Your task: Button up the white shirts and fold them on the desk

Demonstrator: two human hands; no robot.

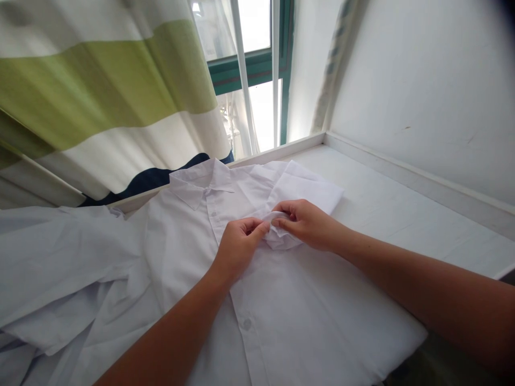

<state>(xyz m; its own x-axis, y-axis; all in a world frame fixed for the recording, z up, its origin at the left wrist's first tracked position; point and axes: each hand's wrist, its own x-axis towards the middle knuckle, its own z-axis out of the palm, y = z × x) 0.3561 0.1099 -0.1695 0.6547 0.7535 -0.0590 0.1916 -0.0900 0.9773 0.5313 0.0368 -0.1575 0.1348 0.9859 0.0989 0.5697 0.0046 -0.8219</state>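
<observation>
A white button-up shirt point(314, 300) lies front side up, its collar point(201, 185) at the far end and its button strip running toward me. One sleeve point(308, 185) is folded across the chest, and its end point(277, 236) is bunched between my hands. My left hand point(239, 241) pinches the bunched cloth from the left. From the right, my right hand point(306, 222) grips the same cloth between thumb and fingers. The fingertips of both hands nearly meet there. Whether a button sits between them I cannot make out.
More white cloth point(60, 268) lies in folds at the left. The shirt rests on a white surface point(382, 214) with a raised rim point(402, 169) along the wall. Behind it hang a green and white curtain point(120, 91) and a green-framed window point(241, 64).
</observation>
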